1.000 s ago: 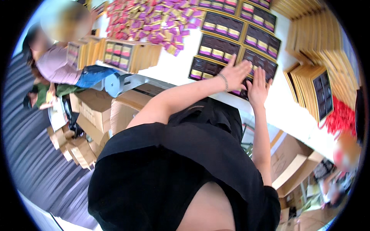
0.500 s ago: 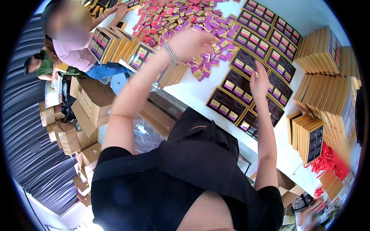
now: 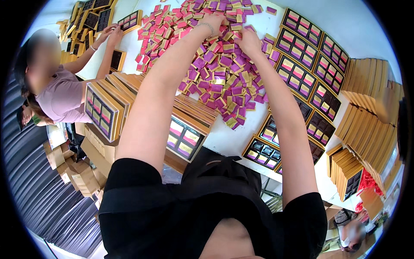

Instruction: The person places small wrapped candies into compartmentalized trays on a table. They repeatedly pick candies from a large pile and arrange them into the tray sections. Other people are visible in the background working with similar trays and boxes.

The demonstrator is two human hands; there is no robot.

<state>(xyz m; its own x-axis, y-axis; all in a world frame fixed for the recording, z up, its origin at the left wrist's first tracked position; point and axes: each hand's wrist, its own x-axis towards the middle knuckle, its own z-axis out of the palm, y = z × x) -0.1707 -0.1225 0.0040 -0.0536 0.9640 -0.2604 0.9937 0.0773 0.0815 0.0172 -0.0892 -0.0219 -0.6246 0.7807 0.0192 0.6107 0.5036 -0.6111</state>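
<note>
- White tabletop [image 3: 217,141] stretches beneath everything, with a dark pleated curtain [image 3: 30,181] off to the left.
- Left hand [image 3: 213,21]: fingers curl down into the far part of a loose heap of small rectangular pieces in shiny pink, purple and gold wrappers [image 3: 224,73]; whether they grip one, I cannot tell.
- Right hand [image 3: 250,41]: fingers bend inward at the heap's right side, just beside the left hand, pieces right at the fingertips; their hold is also unclear.
- From both hands, the heap spreads back toward the wearer, between the forearms, and leftward past the left forearm.
- Right of the heap, black compartmented trays with gold rims [image 3: 297,77] lie in two rows, some compartments bare.
- Farther right, tall stacks of gold-edged boxes [image 3: 362,125] stand near bright red ribbon [image 3: 368,181].
- Far left, a co-worker's hands [image 3: 114,35] touch another tray [image 3: 129,20].
</note>
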